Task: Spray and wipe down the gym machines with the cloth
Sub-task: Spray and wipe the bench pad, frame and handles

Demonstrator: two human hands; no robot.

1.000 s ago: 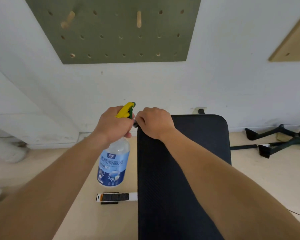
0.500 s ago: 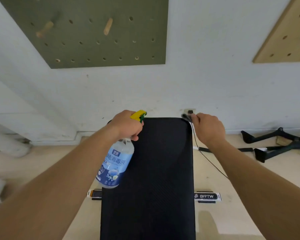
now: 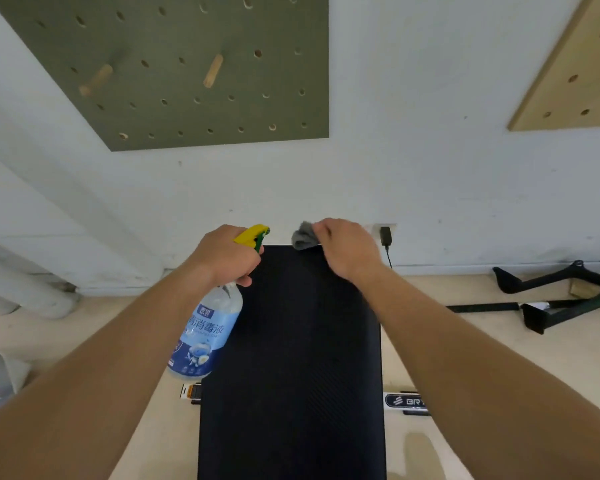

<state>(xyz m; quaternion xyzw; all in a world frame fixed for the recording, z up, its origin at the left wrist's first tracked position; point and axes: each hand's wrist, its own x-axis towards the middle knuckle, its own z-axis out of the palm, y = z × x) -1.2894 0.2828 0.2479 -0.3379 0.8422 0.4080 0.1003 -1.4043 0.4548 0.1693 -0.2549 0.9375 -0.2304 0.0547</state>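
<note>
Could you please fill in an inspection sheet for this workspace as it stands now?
Surface: black pad, running from the person to the wall.
Job's things: bottle held at the pad's left edge, nozzle pointing forward; grey cloth bunched at the pad's far edge.
Clutter: black frame lying on the floor at the right.
Grippers: left hand grips the bottle's neck; right hand grips the cloth.
Cables: plug in a wall socket, with a thin cable dropping behind the pad.
Surroundings: green pegboard with two pegs; wooden pegboard at the right.
</note>
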